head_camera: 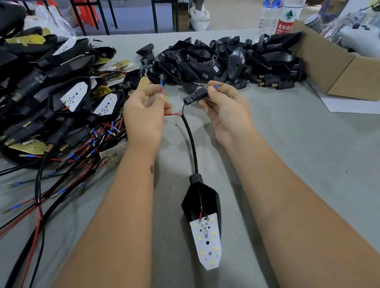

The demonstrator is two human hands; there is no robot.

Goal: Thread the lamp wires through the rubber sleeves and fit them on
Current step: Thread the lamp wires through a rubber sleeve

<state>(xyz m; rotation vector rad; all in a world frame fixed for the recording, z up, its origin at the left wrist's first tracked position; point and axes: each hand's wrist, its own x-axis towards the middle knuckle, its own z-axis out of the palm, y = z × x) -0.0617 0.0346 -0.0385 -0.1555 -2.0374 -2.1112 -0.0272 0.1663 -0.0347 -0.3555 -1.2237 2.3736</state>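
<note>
Ribbed black rubber sleeve [194, 96] pinched in right hand [225, 109].

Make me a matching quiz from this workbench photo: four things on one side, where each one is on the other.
Things:
1. red wire
2. rubber sleeve
3. LED board
4. water bottles

Places:
A. lying on the table between the forearms
B. pinched in the left hand
C. standing at the table's far right
D. gripped by the right hand

Pairs: 1-B, 2-D, 3-A, 4-C
</note>
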